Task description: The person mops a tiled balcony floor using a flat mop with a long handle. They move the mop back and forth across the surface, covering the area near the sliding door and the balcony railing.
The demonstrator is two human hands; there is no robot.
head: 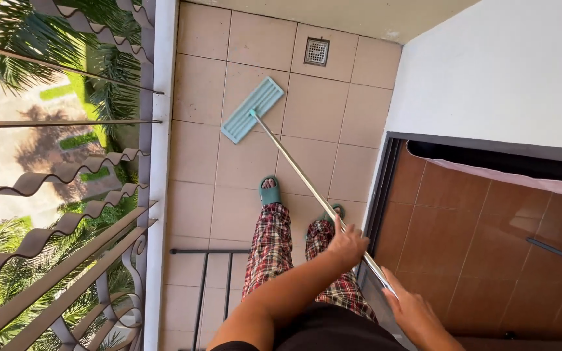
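Observation:
A flat mop with a light blue rectangular head [252, 109] rests on the beige tiled balcony floor [203, 195]. Its long metal handle [294, 166] slopes back toward me. My left hand [346, 244] is closed around the handle partway up. My right hand [411, 309] grips the handle's upper end, lower in the view. My legs in red plaid trousers [271, 250] and teal slippers [269, 192] stand just behind the mop head.
A metal railing with wavy bars [66, 227] lines the left edge, with palm trees far below. A floor drain [317, 51] sits at the far end. A white wall [502, 71] and a sliding door track [378, 201] bound the right, with brown tiles [476, 240] inside.

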